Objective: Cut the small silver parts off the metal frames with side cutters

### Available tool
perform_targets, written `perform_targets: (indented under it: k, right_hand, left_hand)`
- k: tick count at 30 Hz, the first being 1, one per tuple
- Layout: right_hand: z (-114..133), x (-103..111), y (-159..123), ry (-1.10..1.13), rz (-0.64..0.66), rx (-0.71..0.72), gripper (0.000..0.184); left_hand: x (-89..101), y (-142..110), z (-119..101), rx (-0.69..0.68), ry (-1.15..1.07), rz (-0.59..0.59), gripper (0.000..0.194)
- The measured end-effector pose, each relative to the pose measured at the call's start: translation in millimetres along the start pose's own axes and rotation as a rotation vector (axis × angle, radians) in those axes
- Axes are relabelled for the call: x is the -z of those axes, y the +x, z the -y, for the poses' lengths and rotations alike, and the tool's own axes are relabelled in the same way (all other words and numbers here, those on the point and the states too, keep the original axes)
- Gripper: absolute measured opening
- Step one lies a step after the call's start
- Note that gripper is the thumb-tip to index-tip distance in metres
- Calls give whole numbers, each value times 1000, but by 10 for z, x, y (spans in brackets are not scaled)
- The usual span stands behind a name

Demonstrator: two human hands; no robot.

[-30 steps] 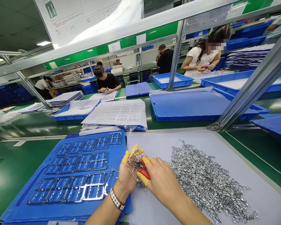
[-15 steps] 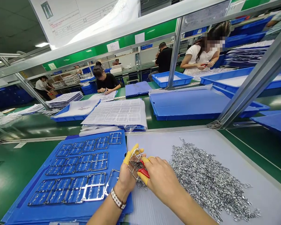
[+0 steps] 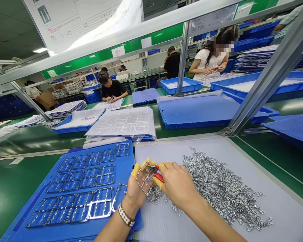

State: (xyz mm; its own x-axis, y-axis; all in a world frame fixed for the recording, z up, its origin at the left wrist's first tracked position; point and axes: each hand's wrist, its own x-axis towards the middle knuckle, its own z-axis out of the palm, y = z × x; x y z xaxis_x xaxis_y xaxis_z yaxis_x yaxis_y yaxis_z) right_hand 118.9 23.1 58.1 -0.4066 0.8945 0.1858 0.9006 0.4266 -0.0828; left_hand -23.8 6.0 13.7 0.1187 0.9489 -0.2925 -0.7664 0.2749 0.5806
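My left hand (image 3: 136,191), with yellow finger covers and a patterned bracelet at the wrist, grips a small rectangular metal frame (image 3: 140,182) tilted over the palm. My right hand (image 3: 178,183), also wearing yellow finger covers, is closed around red-handled pliers (image 3: 158,177). The pliers' dark jaws are at the frame's right side; whether they pinch anything is too small to tell. Below the hands lies a little heap of metal links (image 3: 155,195). To the left, rows of similar frames (image 3: 101,203) with small links inside them lie on a blue sheet (image 3: 128,228).
A large pile of metal links (image 3: 217,188) covers part of the pale board (image 3: 161,228) at right. Behind stand a stack of wrapped frames (image 3: 126,121) and a blue tray (image 3: 192,112). A slanted metal post (image 3: 262,77) rises at right. Several people work across the bench.
The right hand and pliers have shifted slightly right against the left hand, uncovering more of the frame and the little link heap. The whole view has moved a little.
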Motion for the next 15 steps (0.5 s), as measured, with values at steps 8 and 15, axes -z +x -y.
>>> perform_targets:
  k: [8, 15]
  right_hand:
    - [26, -35, 32, 18, 31, 9, 23]
    - [9, -53, 1, -30, 0, -1, 17]
  left_hand:
    - [15, 11, 22, -37, 57, -22, 42]
    - [1, 14, -4, -29, 45, -26, 44]
